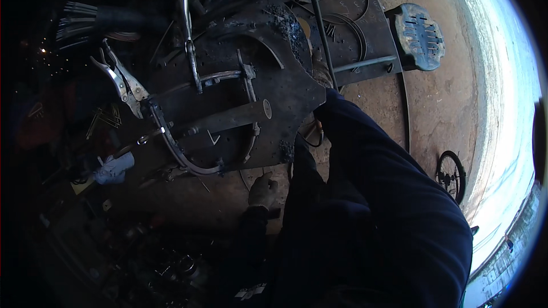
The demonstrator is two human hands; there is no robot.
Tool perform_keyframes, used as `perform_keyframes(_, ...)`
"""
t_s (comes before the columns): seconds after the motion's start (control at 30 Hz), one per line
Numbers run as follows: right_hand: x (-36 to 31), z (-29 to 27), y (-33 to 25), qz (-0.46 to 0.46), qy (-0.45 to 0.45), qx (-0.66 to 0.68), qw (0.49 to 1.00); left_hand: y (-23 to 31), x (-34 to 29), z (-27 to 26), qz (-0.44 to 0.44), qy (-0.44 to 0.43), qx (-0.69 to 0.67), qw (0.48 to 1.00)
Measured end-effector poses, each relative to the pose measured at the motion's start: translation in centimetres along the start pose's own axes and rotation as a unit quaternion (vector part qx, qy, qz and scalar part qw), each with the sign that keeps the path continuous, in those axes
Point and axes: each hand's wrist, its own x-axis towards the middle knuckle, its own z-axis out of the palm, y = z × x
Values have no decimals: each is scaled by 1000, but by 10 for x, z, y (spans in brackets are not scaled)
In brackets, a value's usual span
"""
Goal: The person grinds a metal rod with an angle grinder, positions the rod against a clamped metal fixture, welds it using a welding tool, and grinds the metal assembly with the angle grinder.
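My left hand (262, 191), in a pale work glove, hangs just off the near edge of a dark steel table (297, 94). Its fingers are curled in; whatever they may hold is hidden. My right hand (322, 72), also gloved, is by the table's right edge, beside a long dark rod (321, 20). Its fingers are mostly hidden, so a grip on the rod cannot be made out. On the table lies a curved metal frame (171, 145) with a round tube (231, 118) across it. Locking pliers (123, 82) are at its left end; a long bright clamp (185, 11) touches its far side.
A bundle of thin rods (80, 20) sticks out at the far left. A crumpled pale cloth (114, 168) lies near the table's left end. Beyond the right side are a plastic stool seat (419, 37) and a wheel (451, 177). Sparks (44, 51) glow at the left.
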Motion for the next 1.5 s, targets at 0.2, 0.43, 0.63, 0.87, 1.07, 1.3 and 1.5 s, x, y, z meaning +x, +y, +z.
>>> perform_keyframes(0.2, -23, -4, -14, -47, 38, -38, 997, 25, -21, -25, 108, 57, 0, 993)
perform_keyframes(0.43, -94, -33, -7, -125, 113, -28, 985, 71, -67, -75, 139, 61, -57, 987)
perform_keyframes(0.63, -183, -63, 106, -92, 69, 190, 975, 125, -110, -122, 235, 81, -148, 957)
perform_keyframes(0.87, -260, -230, 36, 3, -328, 193, 925, 187, -139, -159, 403, 237, -340, 816)
perform_keyframes(1.07, -263, -225, -17, -195, -446, 408, 772, 256, -131, -151, 426, 245, -616, 616)
perform_keyframes(1.3, -262, -231, -41, -76, -393, 600, 692, 284, -112, -126, 440, 270, -560, 648)
perform_keyframes(1.5, -236, -234, -37, -363, -203, 309, 855, 287, -126, -136, 306, 308, -381, 816)
